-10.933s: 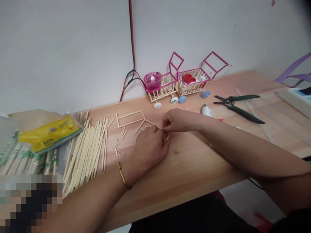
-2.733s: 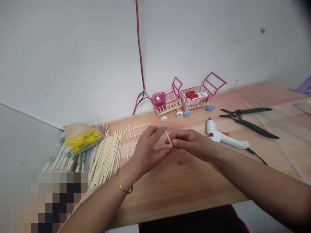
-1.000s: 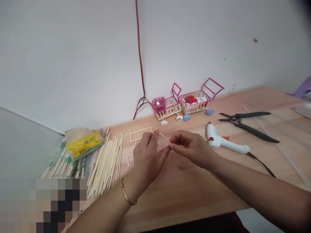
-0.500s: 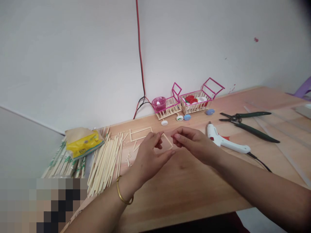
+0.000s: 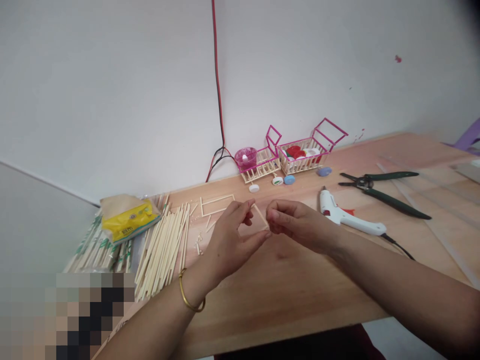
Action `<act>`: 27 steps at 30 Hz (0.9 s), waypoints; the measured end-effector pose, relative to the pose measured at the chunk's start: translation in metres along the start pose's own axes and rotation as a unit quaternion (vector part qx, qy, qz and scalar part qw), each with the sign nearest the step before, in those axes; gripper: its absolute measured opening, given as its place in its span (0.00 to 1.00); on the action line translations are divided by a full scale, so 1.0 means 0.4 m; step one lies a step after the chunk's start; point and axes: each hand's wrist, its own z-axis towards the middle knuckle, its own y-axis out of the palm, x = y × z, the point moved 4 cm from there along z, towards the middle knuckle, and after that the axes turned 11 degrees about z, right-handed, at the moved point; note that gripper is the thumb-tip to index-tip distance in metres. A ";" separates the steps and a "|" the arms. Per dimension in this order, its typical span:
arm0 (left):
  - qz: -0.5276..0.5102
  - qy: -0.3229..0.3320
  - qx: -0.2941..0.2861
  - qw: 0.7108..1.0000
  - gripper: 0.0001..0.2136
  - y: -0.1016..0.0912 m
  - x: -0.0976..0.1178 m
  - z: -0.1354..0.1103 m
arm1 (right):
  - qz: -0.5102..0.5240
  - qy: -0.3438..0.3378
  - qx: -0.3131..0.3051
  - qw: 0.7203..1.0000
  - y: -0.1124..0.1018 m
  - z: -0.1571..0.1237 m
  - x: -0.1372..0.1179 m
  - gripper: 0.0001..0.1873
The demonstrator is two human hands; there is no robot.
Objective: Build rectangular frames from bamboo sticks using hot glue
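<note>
My left hand (image 5: 234,237), with a gold bangle at the wrist, grips a small wooden stick frame (image 5: 260,217) between thumb and fingertips. Only part of that frame shows; the fingers hide the rest. My right hand (image 5: 294,222) is closed in a pinch by the frame's right corner, close to the left thumb tip. Whatever its fingertips hold, if anything, is hidden. Behind the left hand, a rectangle of sticks (image 5: 217,205) lies flat on the wooden table (image 5: 285,300).
Loose wooden sticks (image 5: 165,245) and a yellow packet (image 5: 129,219) lie at left. Two pink-trimmed stick carts (image 5: 260,167) stand by the wall. To the right are a white glue gun (image 5: 348,217) with its cord and green-handled cutters (image 5: 390,192).
My right hand has moved slightly toward me and left, from the frame's far side to its near right corner. The left hand keeps its hold on the frame.
</note>
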 end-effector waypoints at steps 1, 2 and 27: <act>-0.005 0.010 -0.007 1.000 0.26 0.001 0.004 0.000 | 0.024 0.015 -0.008 1.000 0.003 0.001 0.003 0.17; -0.009 0.021 -0.015 1.000 0.26 0.001 0.007 0.000 | 0.046 0.027 -0.017 0.998 0.006 0.001 0.005 0.17; -0.048 0.047 -0.077 0.995 0.20 0.013 0.031 -0.001 | 0.118 0.091 -0.050 0.988 0.003 -0.003 0.018 0.12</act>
